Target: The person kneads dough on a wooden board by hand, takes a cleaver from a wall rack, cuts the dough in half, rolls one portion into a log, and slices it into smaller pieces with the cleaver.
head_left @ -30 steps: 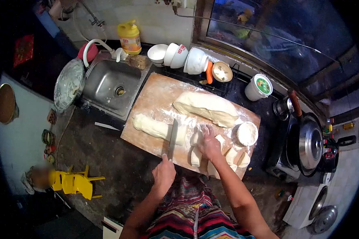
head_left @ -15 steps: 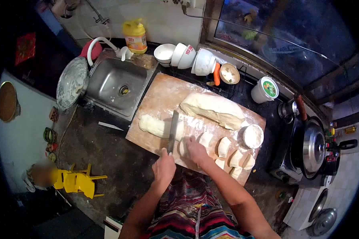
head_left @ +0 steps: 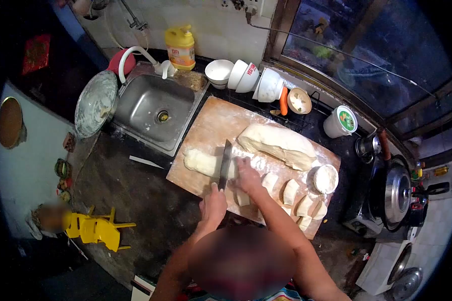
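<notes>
My left hand is closed around the handle of a kitchen knife. Its broad blade stands across a short log of dough near the log's right end. Just right of the blade, my right hand has its fingers closed at the dough's cut end, partly hiding it. One cut piece of dough lies below that hand, and several more, such as this dough piece, are spread to the right. Behind sits a large dough slab on the floured wooden board.
A flour-dusted bowl stands on the board's right edge. Left are a steel sink and a metal basin. White bowls and a tub line the back; a lidded pan is right. A blurred person sits by yellow chairs.
The knife now stands over the dough log, and my right hand has moved up to the log's end. A cut piece rests apart below. The whole view has shifted slightly.
</notes>
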